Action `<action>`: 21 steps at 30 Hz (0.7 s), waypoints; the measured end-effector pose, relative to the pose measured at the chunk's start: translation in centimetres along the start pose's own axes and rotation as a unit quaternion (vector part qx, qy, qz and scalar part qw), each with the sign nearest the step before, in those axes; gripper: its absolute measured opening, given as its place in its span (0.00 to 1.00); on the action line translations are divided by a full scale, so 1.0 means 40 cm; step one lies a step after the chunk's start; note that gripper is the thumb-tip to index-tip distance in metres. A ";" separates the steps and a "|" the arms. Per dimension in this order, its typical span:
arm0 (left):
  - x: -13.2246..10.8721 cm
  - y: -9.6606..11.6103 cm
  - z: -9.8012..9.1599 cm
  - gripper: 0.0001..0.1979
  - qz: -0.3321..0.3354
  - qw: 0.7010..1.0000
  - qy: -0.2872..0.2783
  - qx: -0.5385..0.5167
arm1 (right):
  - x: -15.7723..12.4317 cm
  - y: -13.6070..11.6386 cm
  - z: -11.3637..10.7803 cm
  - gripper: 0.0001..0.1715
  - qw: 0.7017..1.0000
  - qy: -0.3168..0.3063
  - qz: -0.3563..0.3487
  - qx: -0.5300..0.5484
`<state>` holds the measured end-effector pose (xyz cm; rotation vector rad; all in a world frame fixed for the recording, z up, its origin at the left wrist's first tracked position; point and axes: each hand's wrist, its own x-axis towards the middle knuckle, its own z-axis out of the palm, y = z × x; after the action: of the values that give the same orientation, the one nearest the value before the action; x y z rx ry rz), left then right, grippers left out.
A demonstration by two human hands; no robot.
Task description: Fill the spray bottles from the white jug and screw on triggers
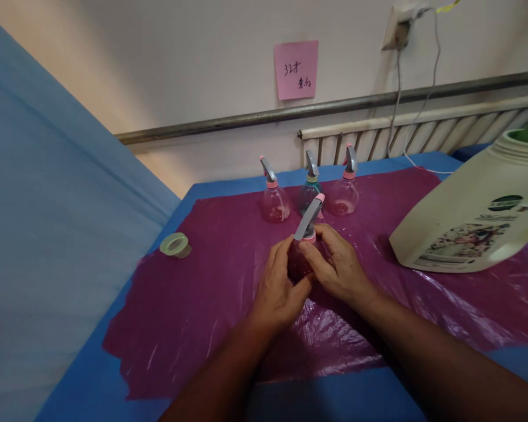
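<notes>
Between my hands is a small pink spray bottle (pixel 297 263) with a grey trigger head that leans up and right. My left hand (pixel 280 287) wraps its left side, thumb across the front. On the right, my right hand (pixel 337 261) closes its fingers round the neck, by the pink collar. Most of the bottle's body is hidden behind my fingers. Just beyond stand more spray bottles: a pink one (pixel 276 203) on the left, a teal one (pixel 308 193) in the middle, partly covered, and another pink one (pixel 344 193) on the right.
A large cream jug (pixel 462 217) with a green top stands at the right. A pale green cap (pixel 174 244) lies at the left. Purple plastic sheeting (pixel 202 305) covers the blue surface. A blue curtain (pixel 61 205) hangs left; a metal rail (pixel 229 122) runs along the wall.
</notes>
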<state>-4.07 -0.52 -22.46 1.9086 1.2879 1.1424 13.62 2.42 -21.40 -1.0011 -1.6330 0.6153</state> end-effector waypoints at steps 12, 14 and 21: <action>-0.005 0.010 0.009 0.39 0.010 1.000 -0.020 -0.017 | -0.009 0.007 -0.001 0.25 0.995 0.004 0.039 0.096; -0.005 0.011 0.011 0.41 0.009 0.999 -0.032 -0.028 | -0.012 0.012 0.000 0.24 0.994 -0.008 0.027 0.110; -0.008 -0.001 0.006 0.39 0.023 0.999 0.031 0.036 | -0.007 0.018 -0.008 0.20 0.994 0.016 0.020 0.110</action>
<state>-3.93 -0.78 -22.70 1.9781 1.3429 1.2014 14.17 2.49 -22.02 -0.8785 -1.4845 0.7845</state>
